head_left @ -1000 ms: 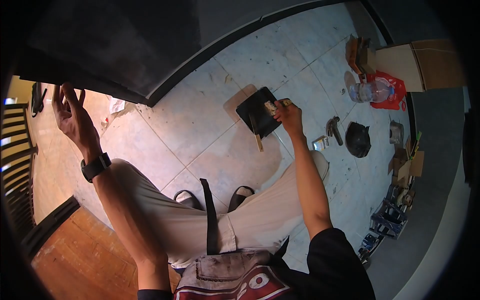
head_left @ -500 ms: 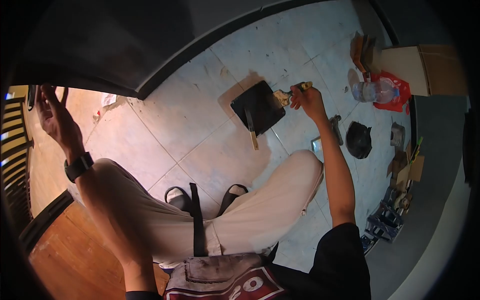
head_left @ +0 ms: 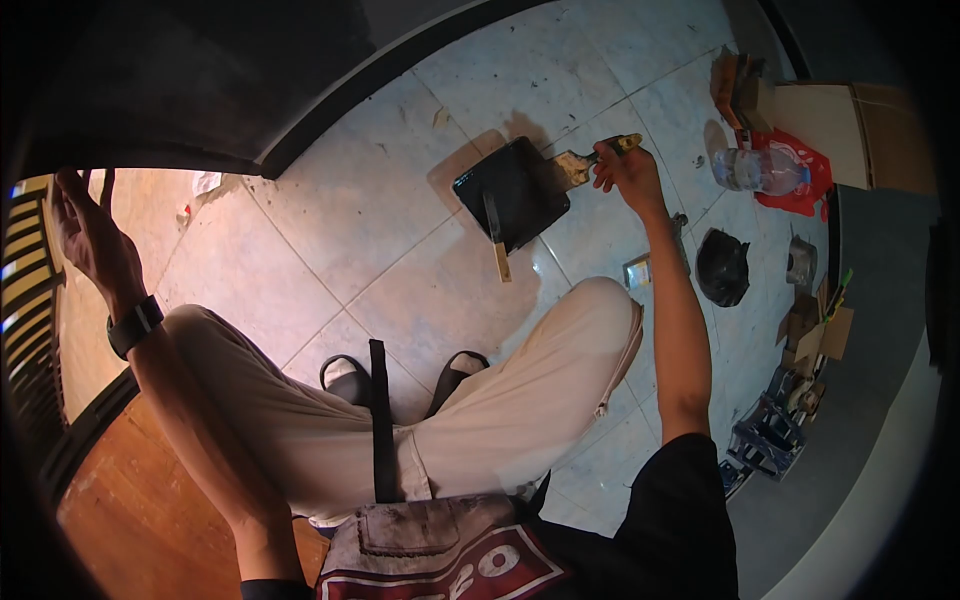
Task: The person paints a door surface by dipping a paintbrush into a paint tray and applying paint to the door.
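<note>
My right hand (head_left: 630, 180) is closed round the handle of a wide paintbrush (head_left: 573, 170). Its bristle end is over the right edge of a black square tray (head_left: 545, 215), which has a dark, wet-looking inside. Across the tray's near edge rests a second tool, its pale handle (head_left: 502, 262) on the near side; its kind is unclear. At far left, my left hand (head_left: 98, 240) is raised beside the lower edge of a large dark panel (head_left: 190, 90). Its fingers are stretched out, with the tips partly lost in shadow, and I cannot tell whether they touch the panel.
At right on the tiled floor (head_left: 400, 290) are a clear plastic bottle (head_left: 760, 170) on a red bag (head_left: 815, 185), a black bowl-like thing (head_left: 722, 268) and a cardboard box (head_left: 890, 135). Slatted dark furniture (head_left: 30, 300) stands at left. My sandalled feet are below the tray.
The view has shifted slightly. My right hand and the paintbrush have moved a little up and right, still by the tray's edge. My left hand stays beside the panel.
</note>
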Tool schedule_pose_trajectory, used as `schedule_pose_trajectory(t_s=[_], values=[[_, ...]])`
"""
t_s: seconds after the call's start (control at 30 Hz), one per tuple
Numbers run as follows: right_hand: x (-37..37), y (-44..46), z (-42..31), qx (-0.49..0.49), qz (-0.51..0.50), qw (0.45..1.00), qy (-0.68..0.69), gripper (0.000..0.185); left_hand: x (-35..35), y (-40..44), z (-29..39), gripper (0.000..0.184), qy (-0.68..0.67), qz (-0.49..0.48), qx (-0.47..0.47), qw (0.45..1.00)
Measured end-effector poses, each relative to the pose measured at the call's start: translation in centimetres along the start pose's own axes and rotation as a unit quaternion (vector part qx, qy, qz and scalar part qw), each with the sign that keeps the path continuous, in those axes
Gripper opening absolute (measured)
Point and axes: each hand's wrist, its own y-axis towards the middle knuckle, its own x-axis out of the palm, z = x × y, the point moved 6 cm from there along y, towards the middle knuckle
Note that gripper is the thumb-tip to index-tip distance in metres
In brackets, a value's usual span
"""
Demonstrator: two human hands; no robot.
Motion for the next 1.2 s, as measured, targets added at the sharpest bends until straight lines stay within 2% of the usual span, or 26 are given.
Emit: schedule_pose_trajectory(t_s=[0.43,0.73,0.83,0.93,1.03,1.2], values=[[-1.8,-0.1,-1.1,0.003,0.032,0.999,-0.010,0.030,0.1,0.2,0.0,0.068,0.001,-0.008,0.001,1.000],[-1.2,-1.9,-3.2,0.041,0.131,0.989,0.057,0.032,-0.1,0.2,-0.1,0.067,0.009,-0.006,0.008,1.000],[-0.1,-1.9,-2.3,0.056,0.164,0.984,0.036,0.038,-0.1,0.4,-0.2,0.068,0.015,-0.013,0.010,1.000],[-0.2,-1.9,-1.6,0.068,0.245,0.967,-0.001,0.049,-0.1,0.3,-0.2,0.070,0.016,-0.010,0.012,1.000],[-0.4,-1.7,-1.1,0.100,0.267,0.958,-0.025,0.048,-0.1,0.3,-0.1,0.070,0.015,-0.013,0.013,1.000],[-0.5,-0.8,0.4,0.092,0.287,0.953,-0.022,0.047,0.1,0.2,0.2,0.070,0.017,-0.016,0.012,1.000]])
